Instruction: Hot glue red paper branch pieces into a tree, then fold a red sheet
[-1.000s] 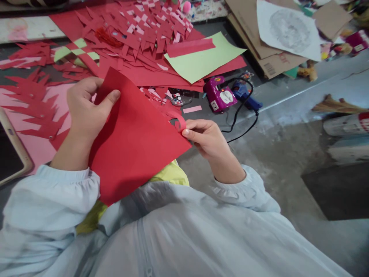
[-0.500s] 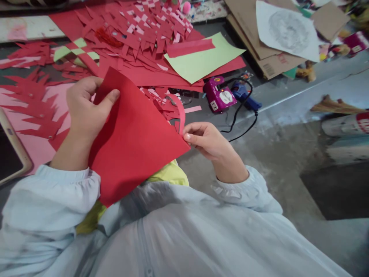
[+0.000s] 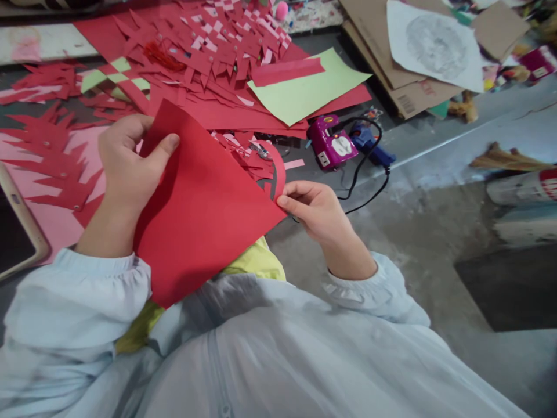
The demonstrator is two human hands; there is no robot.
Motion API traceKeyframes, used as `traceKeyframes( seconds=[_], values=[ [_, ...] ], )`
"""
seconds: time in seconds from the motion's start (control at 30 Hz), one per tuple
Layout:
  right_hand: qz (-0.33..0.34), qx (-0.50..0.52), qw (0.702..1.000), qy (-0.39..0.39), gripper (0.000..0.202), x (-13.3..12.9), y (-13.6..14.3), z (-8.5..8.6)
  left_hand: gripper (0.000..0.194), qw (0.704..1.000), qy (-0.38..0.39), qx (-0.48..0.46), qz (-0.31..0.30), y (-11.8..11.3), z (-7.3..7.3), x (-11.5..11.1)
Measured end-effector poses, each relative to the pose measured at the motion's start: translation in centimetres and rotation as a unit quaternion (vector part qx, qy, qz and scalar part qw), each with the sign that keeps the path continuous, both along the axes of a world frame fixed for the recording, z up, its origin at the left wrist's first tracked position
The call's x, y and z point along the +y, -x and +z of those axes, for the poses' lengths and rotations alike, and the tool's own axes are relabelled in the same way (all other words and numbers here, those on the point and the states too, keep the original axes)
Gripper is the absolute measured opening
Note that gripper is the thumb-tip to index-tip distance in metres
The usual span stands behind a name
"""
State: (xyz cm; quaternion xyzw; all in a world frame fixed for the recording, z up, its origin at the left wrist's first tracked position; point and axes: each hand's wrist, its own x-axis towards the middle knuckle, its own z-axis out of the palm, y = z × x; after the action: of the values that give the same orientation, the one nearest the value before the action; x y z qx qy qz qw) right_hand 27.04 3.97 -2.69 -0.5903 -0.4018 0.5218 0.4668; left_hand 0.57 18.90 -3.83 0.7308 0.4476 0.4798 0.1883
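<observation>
A large red paper sheet hangs tilted above my lap. My left hand grips its upper left edge, thumb on the front face and the other fingers behind. At the sheet's right corner, my right hand pinches a narrow curved red strip between thumb and forefinger. The strip arches up and back toward the left from the fingertips. Whether the right fingertips also grip the sheet's corner cannot be made out.
Cut red pieces and a light green sheet cover the table. A purple power socket, a blue glue gun and cables lie right. Cardboard is at upper right, a phone at left.
My right hand has shifted slightly, and the curved strip now bows farther to the right. The left hand and the red sheet have barely moved.
</observation>
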Motion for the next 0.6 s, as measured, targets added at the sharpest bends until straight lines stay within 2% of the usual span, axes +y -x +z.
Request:
traceKeyframes(
  seconds=[0.13,0.27,0.33,0.5,0.6],
  values=[
    [-0.018,0.003,1.0,-0.011,0.034,-0.2,-0.1,0.2,0.02,1.0,0.003,-0.004,0.0,0.0,0.1,0.0],
    [-0.01,0.021,1.0,0.009,0.036,-0.2,0.0,0.9,0.023,1.0,-0.002,-0.007,0.001,0.0,0.0,0.0],
    [0.008,0.04,0.999,0.035,0.038,-0.1,0.0,1.2,0.023,1.0,-0.003,-0.002,0.002,0.0,-0.1,0.0],
    [0.101,0.078,0.989,0.079,0.042,-0.2,-0.1,1.5,0.02,1.0,0.001,0.007,0.004,0.0,-0.1,-0.1],
    [0.1,0.075,0.99,0.07,0.04,-0.2,-0.1,1.3,0.02,1.0,0.004,0.0,0.0,0.0,-0.1,0.0]
  ],
)
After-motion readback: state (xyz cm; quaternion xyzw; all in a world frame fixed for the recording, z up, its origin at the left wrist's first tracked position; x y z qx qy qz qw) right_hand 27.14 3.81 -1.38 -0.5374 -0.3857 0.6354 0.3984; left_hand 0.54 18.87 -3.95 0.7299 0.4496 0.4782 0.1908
